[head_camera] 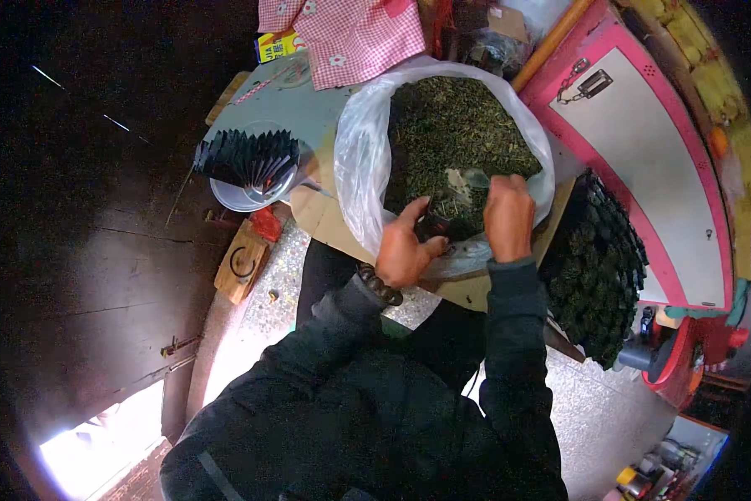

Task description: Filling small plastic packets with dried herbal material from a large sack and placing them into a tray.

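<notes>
A clear plastic bag [360,150], its mouth spread wide, holds a mass of dried, crumbled green-brown leaves [463,125]. Over its near left edge is my left hand [407,244], fingers and thumb curled round a small dark thing that I cannot make out. My right hand [509,216] is closed at the near right, beside a small clear scoop or cup [476,178] lying on the leaves; its fingertips are hidden, so what it grips does not show. A pale scrap [458,181] lies on the leaves between the hands.
Left of the bag, a fan of dark pleated packets [250,156] rests on a clear plastic tub [244,199]. Pink gingham cloth [363,44] lies beyond. A wooden block [242,260] is at lower left. To the right are a large dark bundle [591,269] and a pink-and-white panel [638,144].
</notes>
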`<state>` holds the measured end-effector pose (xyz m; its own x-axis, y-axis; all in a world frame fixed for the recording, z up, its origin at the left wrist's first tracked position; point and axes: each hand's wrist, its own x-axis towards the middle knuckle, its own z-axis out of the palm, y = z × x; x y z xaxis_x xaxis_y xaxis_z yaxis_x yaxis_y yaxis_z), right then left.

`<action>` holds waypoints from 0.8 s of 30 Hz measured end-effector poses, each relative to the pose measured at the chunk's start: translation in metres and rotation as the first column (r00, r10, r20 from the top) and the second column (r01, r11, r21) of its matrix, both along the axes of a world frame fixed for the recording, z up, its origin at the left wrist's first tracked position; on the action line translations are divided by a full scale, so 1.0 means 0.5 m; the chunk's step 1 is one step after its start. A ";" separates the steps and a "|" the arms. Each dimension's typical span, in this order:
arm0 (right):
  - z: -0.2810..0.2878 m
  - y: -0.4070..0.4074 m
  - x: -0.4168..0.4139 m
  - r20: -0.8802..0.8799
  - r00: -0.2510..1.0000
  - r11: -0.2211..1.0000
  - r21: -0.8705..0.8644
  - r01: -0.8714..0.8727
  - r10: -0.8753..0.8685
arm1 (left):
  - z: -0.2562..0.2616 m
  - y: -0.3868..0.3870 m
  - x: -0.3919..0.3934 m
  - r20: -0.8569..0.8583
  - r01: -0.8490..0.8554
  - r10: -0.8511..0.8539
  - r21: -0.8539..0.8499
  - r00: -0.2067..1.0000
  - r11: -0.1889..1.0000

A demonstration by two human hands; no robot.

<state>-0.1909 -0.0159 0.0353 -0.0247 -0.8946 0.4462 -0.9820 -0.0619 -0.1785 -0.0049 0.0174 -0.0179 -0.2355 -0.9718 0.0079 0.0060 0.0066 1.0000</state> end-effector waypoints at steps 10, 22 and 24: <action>-0.101 -0.115 0.015 0.159 0.987 0.996 -0.093 0.009 0.006 | 0.048 -0.004 0.015 0.157 0.006 -0.013 0.046 0.987 0.999; -0.054 -0.010 0.027 0.651 0.752 0.982 -0.186 0.027 0.102 | -0.026 -0.042 0.004 0.164 -0.120 0.137 -0.110 0.977 0.987; -0.004 0.027 0.028 0.804 0.592 0.995 -0.093 0.027 0.059 | -0.008 -0.045 -0.005 0.194 -0.112 0.134 -0.120 0.972 0.986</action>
